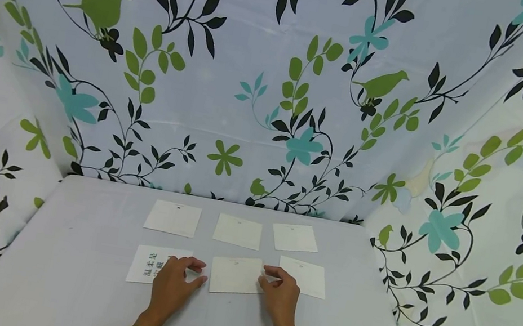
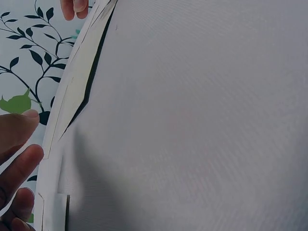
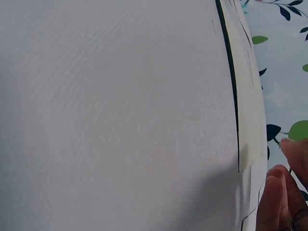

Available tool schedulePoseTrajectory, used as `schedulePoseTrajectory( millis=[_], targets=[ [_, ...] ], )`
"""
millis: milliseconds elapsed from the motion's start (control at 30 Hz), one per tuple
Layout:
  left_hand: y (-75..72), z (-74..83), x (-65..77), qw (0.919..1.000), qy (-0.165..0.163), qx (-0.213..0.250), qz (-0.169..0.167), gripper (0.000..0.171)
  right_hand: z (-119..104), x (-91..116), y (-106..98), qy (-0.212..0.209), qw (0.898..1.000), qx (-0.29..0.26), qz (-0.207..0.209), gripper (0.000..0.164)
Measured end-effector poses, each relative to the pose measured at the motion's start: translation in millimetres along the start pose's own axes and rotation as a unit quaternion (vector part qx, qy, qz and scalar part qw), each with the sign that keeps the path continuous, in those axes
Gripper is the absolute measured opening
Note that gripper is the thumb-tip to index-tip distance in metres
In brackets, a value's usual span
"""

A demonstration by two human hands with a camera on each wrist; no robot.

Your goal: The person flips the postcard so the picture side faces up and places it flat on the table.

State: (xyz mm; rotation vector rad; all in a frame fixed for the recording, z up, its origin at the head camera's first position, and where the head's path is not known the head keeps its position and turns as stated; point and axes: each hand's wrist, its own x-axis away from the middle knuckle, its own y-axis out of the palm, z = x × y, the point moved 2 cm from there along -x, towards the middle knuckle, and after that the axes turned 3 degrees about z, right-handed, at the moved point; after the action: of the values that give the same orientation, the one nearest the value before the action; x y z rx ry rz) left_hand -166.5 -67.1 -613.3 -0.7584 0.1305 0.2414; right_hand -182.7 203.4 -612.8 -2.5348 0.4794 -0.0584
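Note:
A cream card (image 1: 235, 276) lies in the middle of the front row on the white table, between the two hands. My left hand (image 1: 172, 286) hovers over the right part of a white card (image 1: 139, 266) printed with dark Chinese characters. Its fingers are loosely bent with thumb and forefinger apart, and it hides some of the print. At the cream card's right edge are the fingertips of my right hand (image 1: 281, 297), thumb below the forefinger. This hand also overlaps the left side of a blank-looking white card (image 1: 310, 279).
Behind the front row lie three more pale cards: one at the left (image 1: 173, 218), a middle card (image 1: 237, 231) and a right card (image 1: 294, 238). The white table (image 1: 70, 269) meets a leaf-and-bird patterned curtain (image 1: 246, 126) at the back and sides.

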Motion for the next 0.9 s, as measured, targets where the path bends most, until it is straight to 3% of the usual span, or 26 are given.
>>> schedulePoseTrajectory(
  millis=[600,900],
  targets=[
    [17.1,5.9,6.0,0.9988,0.042,-0.020,-0.013,0.042,7,7,-3,0.018,1.000,0.013,-0.005,0.029],
    [25.0,5.9,8.0,0.9973,0.066,-0.029,-0.014,0.042,7,10,1,0.004,1.000,0.016,-0.015,0.027]
  ],
)
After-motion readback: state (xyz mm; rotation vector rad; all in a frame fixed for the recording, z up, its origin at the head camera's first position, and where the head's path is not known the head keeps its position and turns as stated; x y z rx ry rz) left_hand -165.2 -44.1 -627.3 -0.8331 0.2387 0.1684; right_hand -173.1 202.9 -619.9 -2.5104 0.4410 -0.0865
